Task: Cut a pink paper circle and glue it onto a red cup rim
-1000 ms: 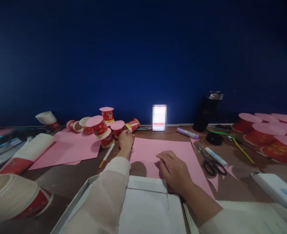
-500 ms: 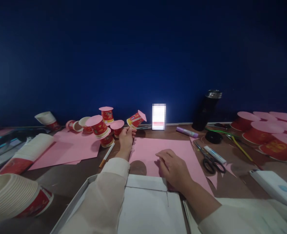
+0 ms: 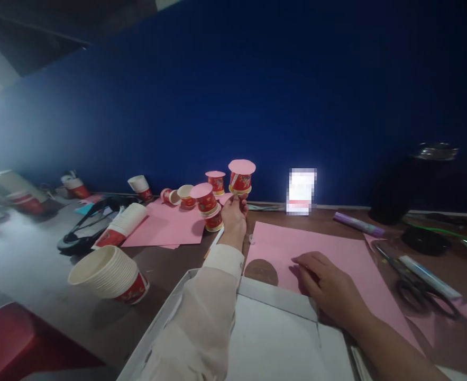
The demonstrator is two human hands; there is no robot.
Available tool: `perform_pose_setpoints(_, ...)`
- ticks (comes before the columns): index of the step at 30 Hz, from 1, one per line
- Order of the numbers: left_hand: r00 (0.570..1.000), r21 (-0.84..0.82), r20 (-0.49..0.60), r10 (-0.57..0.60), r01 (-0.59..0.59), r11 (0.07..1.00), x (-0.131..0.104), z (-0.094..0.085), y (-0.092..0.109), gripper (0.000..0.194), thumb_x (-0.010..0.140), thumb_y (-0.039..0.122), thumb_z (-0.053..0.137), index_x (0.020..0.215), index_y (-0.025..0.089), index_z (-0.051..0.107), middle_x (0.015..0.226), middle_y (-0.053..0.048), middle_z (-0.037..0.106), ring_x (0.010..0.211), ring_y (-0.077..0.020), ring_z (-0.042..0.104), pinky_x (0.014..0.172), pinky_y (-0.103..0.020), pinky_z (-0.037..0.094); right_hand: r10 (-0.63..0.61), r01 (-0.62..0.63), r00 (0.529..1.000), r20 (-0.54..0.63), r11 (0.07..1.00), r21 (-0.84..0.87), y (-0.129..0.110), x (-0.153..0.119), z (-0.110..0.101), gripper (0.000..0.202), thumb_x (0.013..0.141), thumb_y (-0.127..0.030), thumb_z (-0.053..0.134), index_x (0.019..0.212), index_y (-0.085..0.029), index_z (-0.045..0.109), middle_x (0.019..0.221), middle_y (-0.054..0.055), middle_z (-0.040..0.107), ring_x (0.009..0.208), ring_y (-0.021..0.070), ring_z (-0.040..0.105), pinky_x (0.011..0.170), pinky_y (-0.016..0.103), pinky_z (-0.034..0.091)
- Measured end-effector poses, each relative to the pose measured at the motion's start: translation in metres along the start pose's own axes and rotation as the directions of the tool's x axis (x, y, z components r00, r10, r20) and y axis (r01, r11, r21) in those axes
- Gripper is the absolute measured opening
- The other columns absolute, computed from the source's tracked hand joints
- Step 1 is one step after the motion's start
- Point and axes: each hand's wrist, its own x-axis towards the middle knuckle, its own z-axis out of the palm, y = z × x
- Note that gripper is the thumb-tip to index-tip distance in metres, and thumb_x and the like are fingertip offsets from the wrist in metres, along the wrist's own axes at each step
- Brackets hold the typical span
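My left hand (image 3: pixel 235 214) is closed on the lower edge of a red paper cup (image 3: pixel 241 183) topped with a round pink paper disc. The cup stands upright above the fingertips, in front of the blue wall. Beside it are more red cups with pink discs (image 3: pixel 203 200), some stacked. Over a pink sheet of paper (image 3: pixel 296 241) with a round hole cut in it rests my right hand (image 3: pixel 324 275), fingers loosely stretched and holding nothing.
At left lie nested paper cups (image 3: pixel 102 270), more pink sheets (image 3: pixel 170 225) and a black strap-like item (image 3: pixel 74 241). To the right are scissors (image 3: pixel 411 286), a glue stick (image 3: pixel 429 276), a purple tube (image 3: pixel 358 224) and a dark bottle (image 3: pixel 392 196). A white box (image 3: pixel 276 338) sits in front.
My left hand has turned the cup from tilted to upright and raised it. The view has swung left, so things appear farther right. My right hand stays on the pink sheet.
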Motion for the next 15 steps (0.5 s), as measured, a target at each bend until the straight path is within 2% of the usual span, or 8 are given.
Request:
perform_pose_setpoints(7,0.991,-0.059,-0.134,0.016,-0.024,0.998,0.009,-0.004,0.004,0.015,0.092,0.005,0.052,0.081,0.015,0.054,0.072,-0.001,0.065,0.055,-0.0039,0.056,0.052,-0.013,0.042,0.066,-0.067,0.997,0.040,0.997,0.025,-0.002,0.000,-0.002,0.029,0.099,-0.045,0.046,0.106,-0.029,0.069,0.112,0.003,0.071,0.095,0.0222,0.069,0.080,0.039,0.058)
perform_pose_setpoints(15,0.976,-0.045,-0.213,0.039,-0.049,0.998,0.015,-0.007,0.001,0.016,0.092,0.003,0.049,0.082,0.015,0.053,0.070,-0.001,0.064,0.052,-0.0046,0.054,0.048,-0.012,0.040,0.092,-0.096,0.993,0.070,0.994,0.052,-0.003,0.002,-0.003,0.030,0.098,-0.045,0.047,0.106,-0.028,0.071,0.112,0.004,0.071,0.097,0.0235,0.070,0.081,0.040,0.059)
